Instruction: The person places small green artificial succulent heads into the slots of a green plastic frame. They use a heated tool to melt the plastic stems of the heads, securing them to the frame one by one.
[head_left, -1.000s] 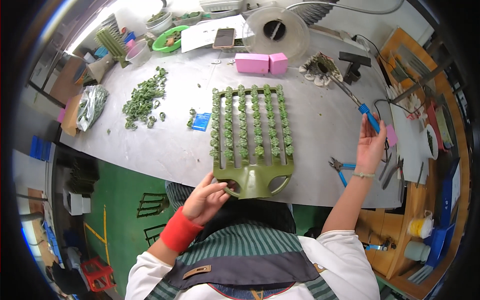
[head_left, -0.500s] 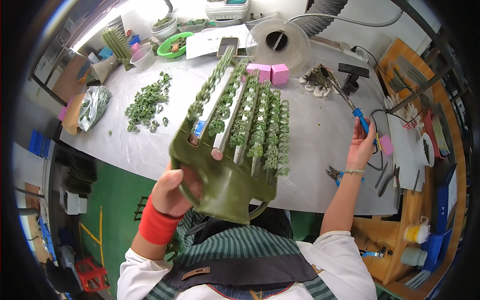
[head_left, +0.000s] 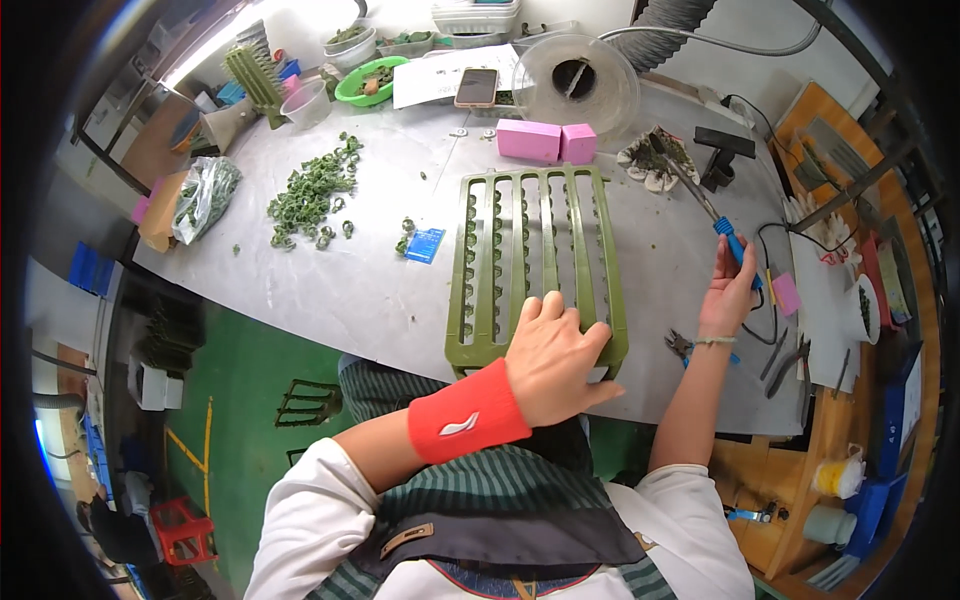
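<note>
An olive-green slatted plastic rack [head_left: 484, 350] lies on the worktable, with rows of small green curled pieces showing through its slots. My left hand [head_left: 560, 355], with a red wristband, is over the rack's near edge, fingers bent down onto it and thumb out to the side. The fingertips are hidden. On the right, my right hand [head_left: 727, 298] holds a soldering iron [head_left: 726, 232] by its blue handle, its metal shaft pointing away to the upper left. Left of the rack are a blue card [head_left: 425, 246] and a heap of green pieces [head_left: 308, 198].
Pink blocks [head_left: 529, 141] stand beyond the rack, beside a round clear hood [head_left: 618, 78] on a duct. A phone [head_left: 477, 87] lies on paper. Pliers [head_left: 787, 368], blue-handled cutters [head_left: 680, 345] and a stained glove [head_left: 650, 172] are at the right. A filled plastic bag [head_left: 205, 200] is at the left.
The rack, held tilted up in my left hand before, now lies flat on the table, its hanging pieces underneath. My left hand has moved right, onto its near edge. My right hand still holds the soldering iron.
</note>
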